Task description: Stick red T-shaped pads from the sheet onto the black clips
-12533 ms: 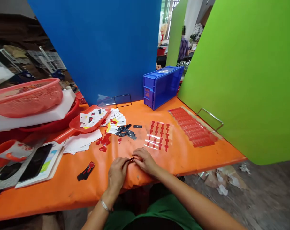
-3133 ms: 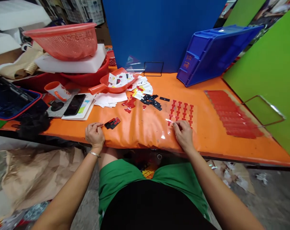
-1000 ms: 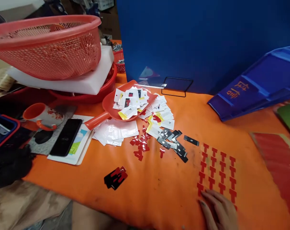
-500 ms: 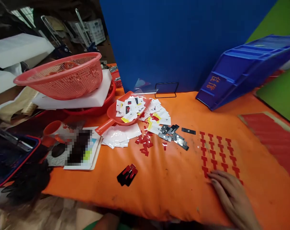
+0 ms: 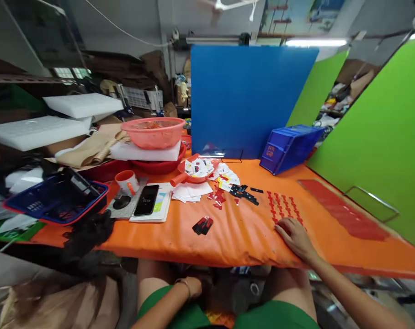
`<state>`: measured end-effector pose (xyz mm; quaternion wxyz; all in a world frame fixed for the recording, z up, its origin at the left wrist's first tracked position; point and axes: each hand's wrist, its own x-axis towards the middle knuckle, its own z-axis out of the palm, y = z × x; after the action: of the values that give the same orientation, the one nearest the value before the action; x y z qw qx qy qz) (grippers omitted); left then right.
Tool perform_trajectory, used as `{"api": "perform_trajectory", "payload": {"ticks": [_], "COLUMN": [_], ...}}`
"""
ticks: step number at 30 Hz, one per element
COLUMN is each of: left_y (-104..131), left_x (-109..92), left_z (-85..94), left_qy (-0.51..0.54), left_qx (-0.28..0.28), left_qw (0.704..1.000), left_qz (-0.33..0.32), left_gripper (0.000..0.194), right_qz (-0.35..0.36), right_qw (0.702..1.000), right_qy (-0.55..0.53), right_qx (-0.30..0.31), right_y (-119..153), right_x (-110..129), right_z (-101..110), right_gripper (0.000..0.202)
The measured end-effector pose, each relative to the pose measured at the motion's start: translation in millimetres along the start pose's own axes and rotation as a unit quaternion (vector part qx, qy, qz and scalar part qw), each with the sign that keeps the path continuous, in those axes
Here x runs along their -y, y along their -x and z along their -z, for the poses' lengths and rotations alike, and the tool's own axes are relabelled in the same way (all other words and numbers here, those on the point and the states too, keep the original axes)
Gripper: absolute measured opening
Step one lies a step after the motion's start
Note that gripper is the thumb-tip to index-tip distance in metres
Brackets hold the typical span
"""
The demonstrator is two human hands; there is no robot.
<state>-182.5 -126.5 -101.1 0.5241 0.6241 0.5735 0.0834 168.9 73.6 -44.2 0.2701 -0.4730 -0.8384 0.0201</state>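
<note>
My right hand rests on the orange table cover with its fingers stretched out, holding nothing that I can see. Its fingertips touch the near end of the rows of small red T-shaped pieces, covering part of them. Below the table edge, my left hand lies over my lap, its fingers mostly hidden in shadow. Nearer the middle of the table is a small stack of black cards with red pieces. Farther back lie loose red pieces and a pile of dark flat plates.
An orange-red scoop holds white cards, with more white cards beside it. At left are a phone, a mug, a blue basket and a pink colander. A blue bin and blue panel stand behind.
The camera view has lifted and shows more of the room and my lap. My left hand now shows below the table edge. My right hand stays by the red pieces.
</note>
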Motion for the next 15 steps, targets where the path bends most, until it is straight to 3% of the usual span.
{"api": "perform_trajectory", "payload": {"ticks": [4, 8, 11, 15], "left_y": [41, 76, 84, 65], "left_x": [12, 5, -10, -17], "left_z": [-9.2, 0.2, 30.8, 93.3], "left_qy": [-0.06, 0.017, 0.139, 0.235], "left_qx": [-0.084, -0.167, -0.238, -0.408], "left_qw": [0.995, 0.985, 0.958, 0.878], "left_qz": [0.019, -0.036, -0.075, -0.085], "left_gripper": [0.022, 0.023, 0.028, 0.038], "right_qz": [0.006, 0.004, -0.011, -0.029], "right_qw": [1.0, 1.0, 1.0, 0.999], "right_qy": [-0.003, -0.014, -0.019, -0.027], "right_qx": [0.002, -0.001, 0.001, -0.004], "right_y": [-1, -2, -2, 0], "right_x": [-7, -13, -15, -20], "right_z": [-5, -9, -10, -12], "right_gripper": [0.034, 0.036, 0.039, 0.045]}}
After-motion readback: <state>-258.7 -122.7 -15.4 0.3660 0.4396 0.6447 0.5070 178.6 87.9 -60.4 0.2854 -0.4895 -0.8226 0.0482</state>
